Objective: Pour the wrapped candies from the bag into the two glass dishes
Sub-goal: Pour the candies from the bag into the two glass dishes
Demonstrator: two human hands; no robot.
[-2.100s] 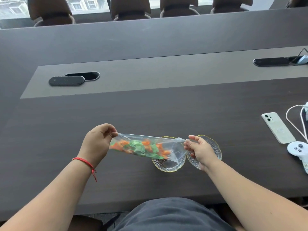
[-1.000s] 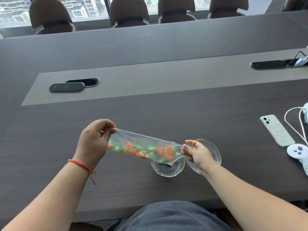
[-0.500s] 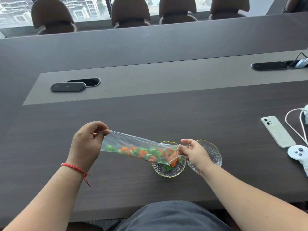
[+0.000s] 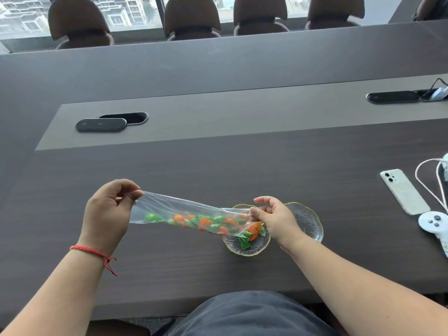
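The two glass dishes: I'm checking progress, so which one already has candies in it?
The left dish, under the bag's open mouth, holds a few green and orange candies. The right dish, behind the right hand, looks bare.

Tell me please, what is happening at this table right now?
A person is tipping a clear plastic bag of orange and green wrapped candies toward two glass dishes. The left hand lifts the closed end, and the right hand holds the mouth over the left dish. A few candies already lie in that dish. The right dish looks empty, though the hand covers part of it.
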